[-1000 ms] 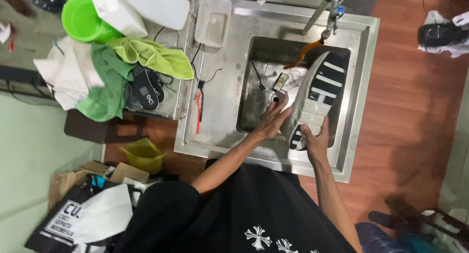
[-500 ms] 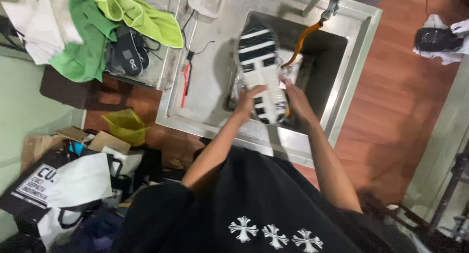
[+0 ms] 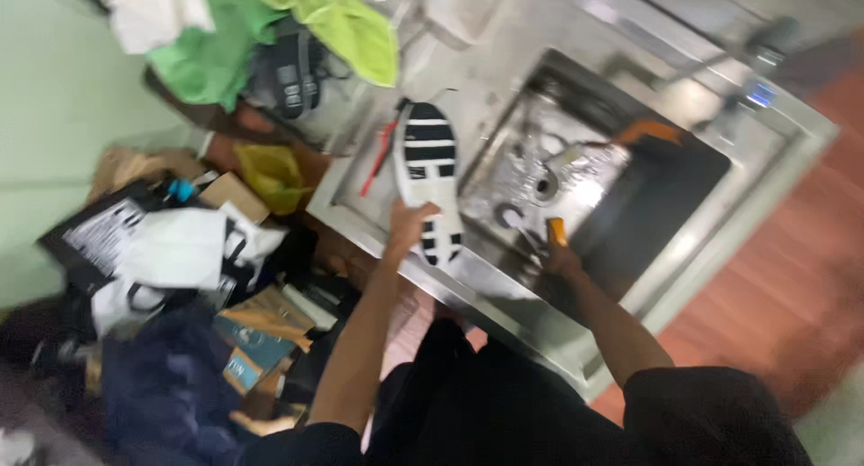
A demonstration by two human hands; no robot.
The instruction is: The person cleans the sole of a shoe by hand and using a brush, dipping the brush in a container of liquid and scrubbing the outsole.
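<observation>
My left hand grips a sneaker by its heel end, sole up, showing a white sole with black bars. The shoe hovers over the left drainboard of a steel sink. My right hand is at the front rim of the sink basin, closed around a small orange-handled object that looks like a brush; the blur hides its shape. The wet basin lies between the two hands.
A faucet stands at the sink's far right, with an orange hose hanging into the basin. A red tool lies on the drainboard. Green cloths are piled at the far left. Bags, boxes and papers crowd the floor left of me.
The shoe has moved left, from above the basin to over the drainboard, now held by my left hand alone. My right hand let go of it and took the orange-handled object at the basin rim.
</observation>
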